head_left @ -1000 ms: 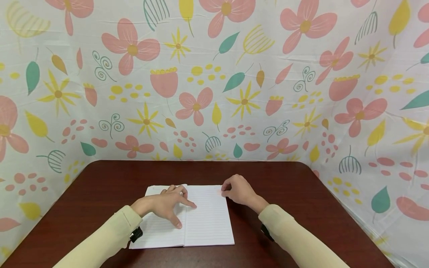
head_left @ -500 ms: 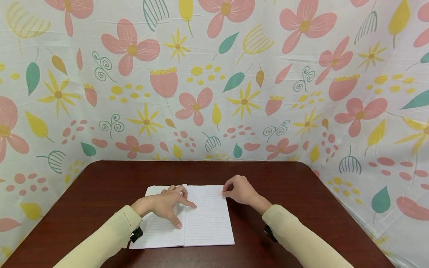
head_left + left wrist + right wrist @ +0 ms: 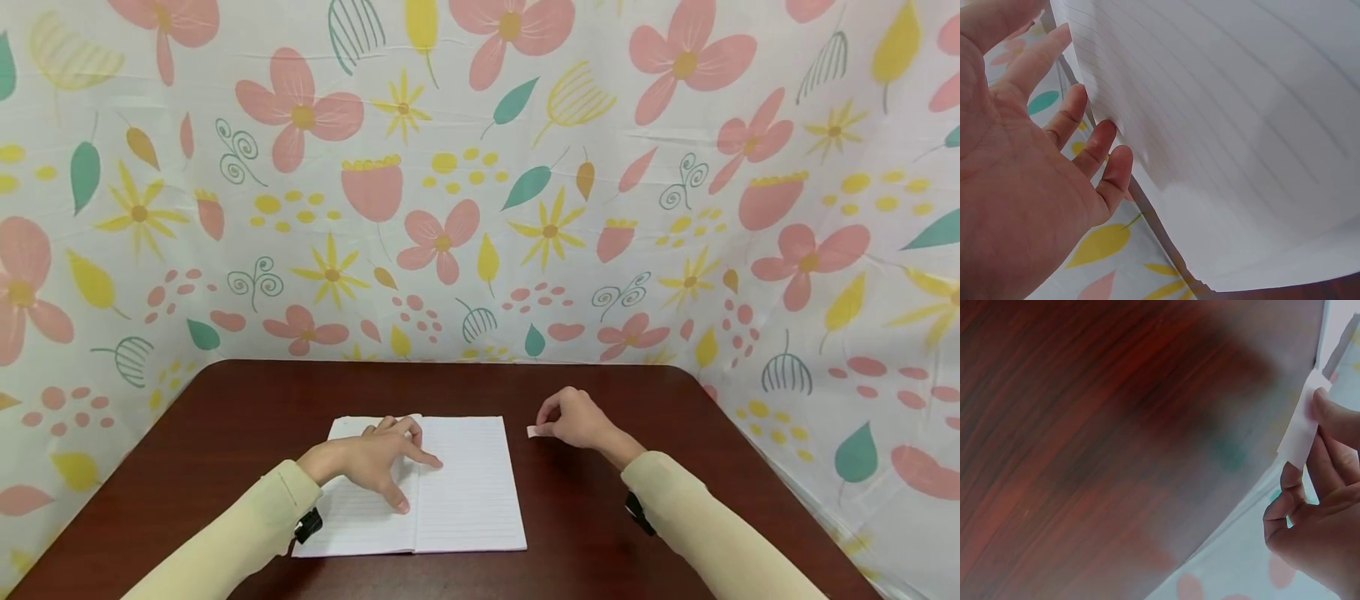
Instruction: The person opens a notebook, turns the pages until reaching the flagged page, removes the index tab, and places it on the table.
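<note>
An open lined notebook point(image 3: 472, 500) lies flat on the table, with its spine towards the person. My left hand point(image 3: 372, 463) rests across its middle, fingers spread and fingertips on the pages. In the left wrist view, the fingertips of the left hand point(image 3: 1041, 169) touch the lined page point(image 3: 1229, 119). To the right of the notebook, my right hand point(image 3: 579, 419) pinches a small pale paper slip point(image 3: 533, 431) between thumb and fingers, apart from the page. The right wrist view shows this slip point(image 3: 1300, 428) as a narrow rectangle with the thumb on it.
A dark reddish-brown table point(image 3: 420, 579) with rounded far corners bears the notebook. Behind and on both sides hangs a white curtain point(image 3: 465, 333) printed with flowers and leaves. Dark wrist cameras, such as the left one point(image 3: 308, 526), sit at both sleeves.
My right hand has moved right, off the notebook's upper right corner, with the pale paper slip now seen between its fingers. The left hand has stayed in place.
</note>
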{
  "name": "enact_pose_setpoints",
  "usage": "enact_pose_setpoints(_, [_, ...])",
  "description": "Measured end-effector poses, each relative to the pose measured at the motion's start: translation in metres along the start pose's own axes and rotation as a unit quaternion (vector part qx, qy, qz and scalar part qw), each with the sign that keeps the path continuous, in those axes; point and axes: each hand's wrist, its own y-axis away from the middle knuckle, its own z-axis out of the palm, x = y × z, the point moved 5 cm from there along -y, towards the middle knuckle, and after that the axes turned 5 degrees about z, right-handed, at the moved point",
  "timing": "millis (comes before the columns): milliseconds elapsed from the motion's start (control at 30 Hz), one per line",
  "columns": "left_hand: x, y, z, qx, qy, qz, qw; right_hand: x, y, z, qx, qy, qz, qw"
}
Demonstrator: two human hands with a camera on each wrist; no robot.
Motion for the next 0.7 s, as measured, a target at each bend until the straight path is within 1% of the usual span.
enact_pose_setpoints(200, [0.0, 0.0, 0.0, 0.004, 0.002, -0.002, 1.0, 0.013, -0.001, -0.007, -0.001, 0.009, 0.035, 0.9993])
enact_pose_setpoints(333, [0.0, 0.0, 0.0, 0.005, 0.002, 0.001, 1.0, 0.019, -0.002, -0.008, -0.003, 0.004, 0.047, 0.9989])
enact_pose_setpoints(700, [0.0, -0.001, 0.0, 0.002, 0.008, 0.003, 1.0, 0.031, -0.003, -0.003, 0.007, 0.006, 0.074, 0.9972])
